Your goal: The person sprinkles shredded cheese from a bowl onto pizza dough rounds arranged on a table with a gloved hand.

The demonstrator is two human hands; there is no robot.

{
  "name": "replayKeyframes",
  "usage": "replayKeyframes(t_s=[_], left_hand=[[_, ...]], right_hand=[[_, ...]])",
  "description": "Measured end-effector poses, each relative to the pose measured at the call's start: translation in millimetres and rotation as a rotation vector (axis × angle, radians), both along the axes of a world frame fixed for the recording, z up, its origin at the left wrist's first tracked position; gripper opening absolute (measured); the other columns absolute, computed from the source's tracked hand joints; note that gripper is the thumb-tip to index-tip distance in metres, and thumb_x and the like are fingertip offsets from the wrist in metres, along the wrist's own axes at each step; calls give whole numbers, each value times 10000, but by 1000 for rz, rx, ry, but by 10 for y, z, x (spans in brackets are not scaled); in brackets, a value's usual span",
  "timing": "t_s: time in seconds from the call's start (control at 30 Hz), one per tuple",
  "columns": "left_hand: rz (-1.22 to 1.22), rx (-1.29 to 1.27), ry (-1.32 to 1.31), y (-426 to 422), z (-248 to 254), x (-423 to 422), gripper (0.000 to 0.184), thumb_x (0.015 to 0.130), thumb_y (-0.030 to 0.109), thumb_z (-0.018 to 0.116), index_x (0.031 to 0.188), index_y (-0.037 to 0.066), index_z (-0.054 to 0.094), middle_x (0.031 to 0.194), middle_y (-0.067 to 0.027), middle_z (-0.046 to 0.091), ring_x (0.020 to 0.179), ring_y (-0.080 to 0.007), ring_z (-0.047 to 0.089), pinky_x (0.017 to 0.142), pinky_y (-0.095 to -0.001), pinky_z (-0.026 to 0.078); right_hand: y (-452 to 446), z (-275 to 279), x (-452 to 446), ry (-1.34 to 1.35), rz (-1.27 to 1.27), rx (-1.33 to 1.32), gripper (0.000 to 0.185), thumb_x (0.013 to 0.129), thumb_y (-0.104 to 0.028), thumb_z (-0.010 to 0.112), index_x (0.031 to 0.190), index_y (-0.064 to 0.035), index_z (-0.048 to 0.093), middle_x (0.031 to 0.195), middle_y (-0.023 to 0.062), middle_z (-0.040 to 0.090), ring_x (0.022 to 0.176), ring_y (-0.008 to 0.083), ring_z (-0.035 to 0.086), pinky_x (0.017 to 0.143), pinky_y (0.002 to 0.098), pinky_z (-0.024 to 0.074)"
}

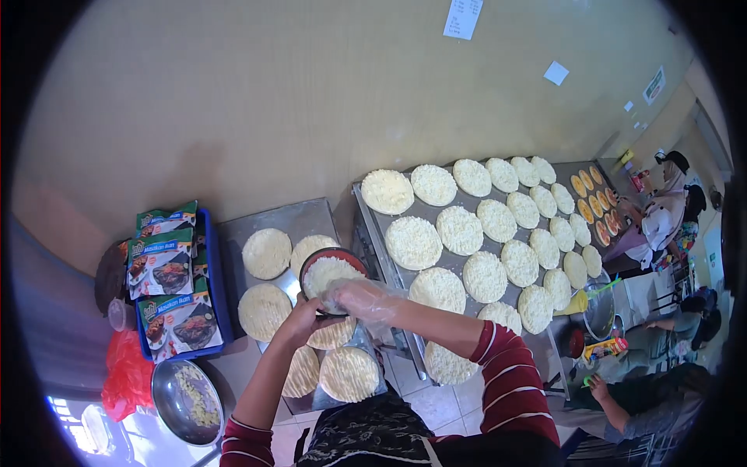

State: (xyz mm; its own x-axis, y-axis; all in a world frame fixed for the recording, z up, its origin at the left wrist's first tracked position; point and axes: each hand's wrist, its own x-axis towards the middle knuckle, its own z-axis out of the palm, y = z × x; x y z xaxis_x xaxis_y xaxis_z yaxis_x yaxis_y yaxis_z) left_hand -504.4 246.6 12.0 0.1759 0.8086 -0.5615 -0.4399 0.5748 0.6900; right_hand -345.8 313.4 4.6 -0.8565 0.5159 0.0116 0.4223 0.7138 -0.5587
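Packets (pixel 162 265) lettered "Masakan Ikan" are stacked in a blue crate (pixel 220 311); a metal bowl (pixel 165 387) near it holds pale shreds (pixel 198 397). The left hand's (pixel 305 321) grip holds a dark bowl (pixel 355 262) of white gratings (pixel 328 272) above round cakes (pixel 267 254) on the desk (pixel 292 215). The gloved right hand (pixel 354 300) is at the gratings; I cannot tell its grip.

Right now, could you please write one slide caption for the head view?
Gloved right hand at a bowl of white crumbs, held in the left hand above pale rounds.
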Motion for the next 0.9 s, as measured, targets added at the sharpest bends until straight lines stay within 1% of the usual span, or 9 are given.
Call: replayKeyframes(t_s=[0.27,0.33,0.43,0.5,0.57,0.67,0.73,0.87,0.9], left_hand=[[33,38,-62,242,-9,63,572,778,-17,391,1308,0,177,1243,-210,399,1093,-347,513,865,-447,529],[30,71,-94,457,-82,104,566,779,-17,386,1306,-6,178,1244,-210,393,1104,-350,502,864,-459,529],[62,113,-182,844,-299,188,530,810,35,414,1241,-73,125,1212,-243,334,1083,-372,506,814,-447,558],[105,98,-159,1050,-342,228,527,811,38,411,1242,-74,128,1214,-243,332,1081,-369,507,811,-445,560],[203,48,-103,1209,-278,278,503,792,18,389,1264,-63,236,1216,-235,419,1093,-361,509,852,-451,539],[215,-12,-56,1419,-490,216,491,792,22,388,1250,-82,245,1200,-244,429,1054,-372,533,837,-437,549],[224,-11,-37,1517,-641,188,463,797,28,384,1221,-113,263,1167,-262,444,1012,-376,553,819,-428,558],[270,-78,34,1632,-668,201,438,807,37,381,1189,-139,258,1146,-279,440,1001,-378,555,805,-428,564],[285,-88,68,1647,-630,223,440,814,42,382,1187,-139,233,1147,-278,430,1002,-376,553,801,-427,566]], right_hand=[[449,175,156,235,13,73,224,804,-28,547,1016,-33,620,987,138,626,850,258,621,773,320,490],[653,387,238,317,-358,-874,298,831,-54,591,1129,-53,591,1058,100,626,877,184,621,807,290,490],[1131,317,496,560,-476,-1188,320,836,-130,619,1134,-21,582,1080,80,620,928,184,608,841,281,475],[1510,353,717,125,-266,-245,374,830,-143,631,1173,-16,554,1083,63,611,959,148,583,838,260,468],[2060,-64,1018,431,-477,-793,356,838,-149,620,1160,-11,560,1108,59,603,988,121,569,832,232,464],[2503,-15,1189,562,-660,-1043,339,834,-154,621,1130,6,578,1101,57,609,964,106,575,808,208,465],[2715,63,1196,323,-737,-620,341,840,-196,617,1111,10,591,1032,74,623,905,137,586,799,249,463],[3188,-188,1114,219,-707,-552,290,823,-189,625,1045,-3,638,931,80,657,860,143,599,778,266,466],[3276,-258,1059,86,-662,-302,258,814,-181,622,1007,-12,654,909,102,666,838,165,611,766,284,471]])
